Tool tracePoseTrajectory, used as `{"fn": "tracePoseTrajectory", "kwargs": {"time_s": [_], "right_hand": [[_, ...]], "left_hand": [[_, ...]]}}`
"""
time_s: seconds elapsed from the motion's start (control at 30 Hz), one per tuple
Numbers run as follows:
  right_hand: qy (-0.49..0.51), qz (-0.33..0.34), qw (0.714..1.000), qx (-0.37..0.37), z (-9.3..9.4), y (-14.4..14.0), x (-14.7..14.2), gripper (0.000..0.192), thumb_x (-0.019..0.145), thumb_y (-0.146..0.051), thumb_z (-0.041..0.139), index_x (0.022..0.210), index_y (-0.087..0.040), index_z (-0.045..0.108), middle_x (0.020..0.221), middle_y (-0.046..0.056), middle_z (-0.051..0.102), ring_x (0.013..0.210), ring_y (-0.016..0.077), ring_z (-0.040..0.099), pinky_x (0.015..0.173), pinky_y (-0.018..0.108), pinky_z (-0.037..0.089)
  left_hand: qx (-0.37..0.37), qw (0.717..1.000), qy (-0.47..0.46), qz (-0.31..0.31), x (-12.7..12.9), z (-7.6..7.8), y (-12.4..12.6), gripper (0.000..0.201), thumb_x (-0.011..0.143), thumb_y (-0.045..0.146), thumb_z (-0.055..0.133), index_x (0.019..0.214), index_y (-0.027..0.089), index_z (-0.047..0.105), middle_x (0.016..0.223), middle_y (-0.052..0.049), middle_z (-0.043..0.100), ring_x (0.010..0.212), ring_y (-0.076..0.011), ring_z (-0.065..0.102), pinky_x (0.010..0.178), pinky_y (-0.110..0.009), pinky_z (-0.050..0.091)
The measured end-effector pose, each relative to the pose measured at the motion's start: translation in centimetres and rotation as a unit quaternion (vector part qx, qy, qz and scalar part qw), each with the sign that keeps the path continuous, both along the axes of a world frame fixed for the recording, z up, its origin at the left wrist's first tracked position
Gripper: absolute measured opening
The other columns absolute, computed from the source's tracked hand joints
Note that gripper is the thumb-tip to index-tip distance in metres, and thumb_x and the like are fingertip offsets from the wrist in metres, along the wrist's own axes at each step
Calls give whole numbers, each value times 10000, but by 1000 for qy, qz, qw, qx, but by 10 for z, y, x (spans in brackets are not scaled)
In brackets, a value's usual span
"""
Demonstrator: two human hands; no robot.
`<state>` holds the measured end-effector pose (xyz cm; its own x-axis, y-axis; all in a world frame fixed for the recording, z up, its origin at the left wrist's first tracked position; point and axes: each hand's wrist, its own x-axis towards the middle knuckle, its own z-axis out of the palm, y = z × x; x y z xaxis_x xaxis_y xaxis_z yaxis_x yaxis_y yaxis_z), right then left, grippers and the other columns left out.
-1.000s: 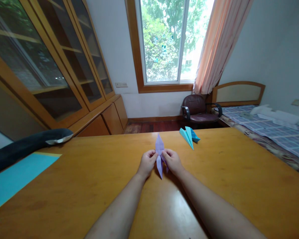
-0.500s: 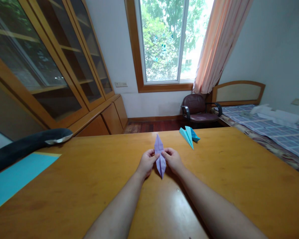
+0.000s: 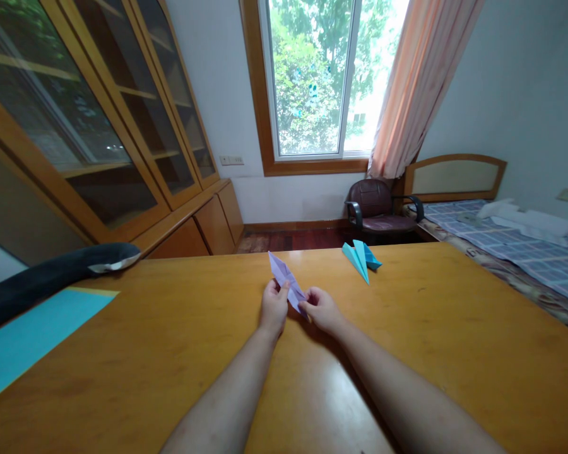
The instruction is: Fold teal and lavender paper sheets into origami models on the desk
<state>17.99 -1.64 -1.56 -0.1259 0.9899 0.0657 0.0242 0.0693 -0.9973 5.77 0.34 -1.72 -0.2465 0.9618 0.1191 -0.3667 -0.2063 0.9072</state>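
Observation:
A folded purple origami paper (image 3: 284, 275), long and pointed at its far end, is held just above the wooden table (image 3: 180, 353). It slants from far left to near right. My left hand (image 3: 274, 308) pinches its left side near the middle, thumb on top. Near the close end, my right hand (image 3: 324, 309) grips its right edge between thumb and fingers. The fingers partly cover the near tip. Beyond my right hand lie a light blue paper plane (image 3: 360, 260) and a darker blue folded paper (image 3: 372, 258), touching each other.
A blue sheet with a yellow border (image 3: 42, 337) lies at the table's left, beside a dark plush-looking object (image 3: 61, 271). Past the far edge stand a maroon armchair (image 3: 378, 205) and a bed (image 3: 511, 239). A glass-door cabinet (image 3: 137, 120) lines the left wall.
The purple paper has turned from nearly straight ahead to slanting, its far tip swinging left. My right hand has slid from its middle toward the near end.

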Motion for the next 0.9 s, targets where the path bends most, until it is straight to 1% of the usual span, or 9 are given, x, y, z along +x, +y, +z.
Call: {"fn": "tracePoseTrajectory", "kwargs": {"time_s": [0.13, 0.23, 0.3, 0.43, 0.53, 0.67, 0.77, 0.83, 0.9], "right_hand": [[-48, 5, 999, 17, 1, -1, 2, 155, 656, -275, 594, 594, -201, 473, 484, -57, 500, 443, 89, 434, 442, 209, 327], [-73, 3, 997, 22, 3, 0, 5, 160, 659, -269, 605, 566, -186, 504, 498, -37, 524, 462, 94, 447, 462, 215, 334], [-63, 6, 998, 14, 5, 0, 6, 189, 669, -301, 615, 555, -177, 528, 501, -26, 531, 471, 102, 457, 472, 223, 347], [21, 34, 999, -37, 10, -1, 6, 228, 637, -354, 664, 588, -177, 528, 521, -26, 539, 476, 105, 473, 477, 227, 373], [52, 51, 995, -69, 11, -1, 6, 233, 597, -333, 694, 595, -179, 519, 521, -32, 535, 466, 98, 464, 464, 222, 362], [46, 27, 997, -61, 8, 1, 7, 249, 562, -320, 717, 559, -175, 515, 504, -33, 524, 462, 92, 444, 457, 222, 336], [62, 3, 997, -54, 6, 3, 8, 291, 558, -352, 736, 553, -173, 508, 501, -36, 514, 466, 89, 428, 456, 220, 322], [73, -13, 996, -47, 6, 3, 10, 321, 580, -399, 731, 561, -172, 504, 490, -45, 491, 457, 81, 399, 445, 215, 297], [82, -30, 995, -43, 8, 4, 11, 345, 610, -454, 710, 585, -172, 512, 478, -57, 463, 443, 74, 369, 433, 213, 277]], "left_hand": [[6, 999, -11, 32, -2, -1, 2, 276, 707, 344, 689, 871, 145, 592, 777, -11, 656, 702, -129, 606, 691, -245, 472], [0, 999, -21, 31, -2, 1, 1, 267, 695, 340, 696, 844, 143, 594, 770, -7, 658, 689, -123, 600, 680, -238, 469], [-14, 999, -30, 10, -2, 3, -1, 277, 680, 345, 709, 822, 140, 590, 748, -4, 654, 660, -121, 594, 654, -237, 469], [-44, 997, -21, -54, 3, 9, -7, 310, 647, 370, 741, 761, 141, 566, 658, 11, 629, 560, -111, 563, 566, -229, 449], [-48, 996, -14, -71, 5, 11, -10, 331, 634, 387, 753, 760, 139, 574, 670, 3, 638, 564, -115, 572, 562, -233, 451], [-44, 996, -29, -78, 5, 10, -10, 335, 618, 349, 773, 810, 133, 604, 733, -10, 658, 630, -119, 601, 632, -240, 473], [-50, 990, -41, -128, 5, 11, -12, 382, 590, 267, 797, 897, 133, 614, 798, -27, 674, 691, -132, 622, 684, -252, 488], [-53, 983, -46, -167, 5, 12, -14, 444, 570, 216, 808, 959, 137, 610, 854, -42, 685, 753, -147, 637, 722, -260, 495], [-53, 979, -47, -191, 7, 14, -16, 475, 559, 191, 815, 983, 142, 608, 900, -53, 691, 795, -156, 645, 748, -264, 500]]}}
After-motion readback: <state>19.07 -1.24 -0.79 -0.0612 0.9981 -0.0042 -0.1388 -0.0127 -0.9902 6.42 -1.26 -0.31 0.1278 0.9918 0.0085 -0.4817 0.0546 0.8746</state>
